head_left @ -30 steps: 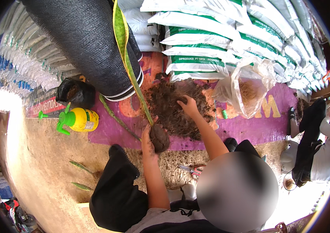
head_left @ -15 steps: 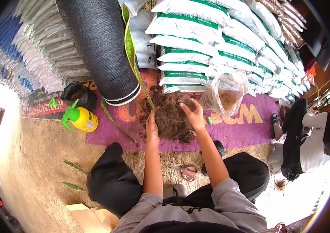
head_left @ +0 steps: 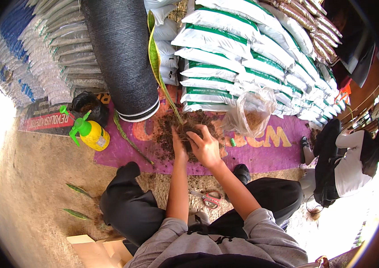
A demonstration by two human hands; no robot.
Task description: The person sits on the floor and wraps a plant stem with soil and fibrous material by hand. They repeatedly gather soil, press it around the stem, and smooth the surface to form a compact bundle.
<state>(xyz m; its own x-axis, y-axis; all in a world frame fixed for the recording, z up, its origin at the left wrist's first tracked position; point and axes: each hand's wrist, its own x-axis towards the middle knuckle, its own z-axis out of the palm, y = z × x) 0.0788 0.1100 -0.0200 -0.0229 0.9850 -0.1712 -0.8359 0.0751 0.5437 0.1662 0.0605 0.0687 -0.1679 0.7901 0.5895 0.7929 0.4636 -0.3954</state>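
Observation:
A snake plant (head_left: 155, 58) with a long, yellow-edged green leaf stands upright between my hands, leaning a little to the left. Its base goes down into a clump of dark soil and roots (head_left: 187, 129). My left hand (head_left: 179, 144) grips the left side of that clump, its fingers partly hidden by soil. On the right side, my right hand (head_left: 204, 146) presses curled fingers into the clump. Loose dark soil (head_left: 165, 129) is spread around both hands on a purple printed sheet (head_left: 261, 158).
A yellow spray bottle (head_left: 94, 136), a black pot bag (head_left: 86, 107) and a cut leaf (head_left: 124, 134) lie left. Red-handled scissors (head_left: 211, 199) rest between my knees. An open plastic bag (head_left: 254, 117) stands right. Stacked white sacks (head_left: 216, 67) and a black roll (head_left: 122, 58) rise behind. Another person (head_left: 350, 161) sits right.
My right hand has moved down and left, from the soil's upper right onto the root clump, close to my left hand. The plant's base sits between both hands; the view has shifted slightly.

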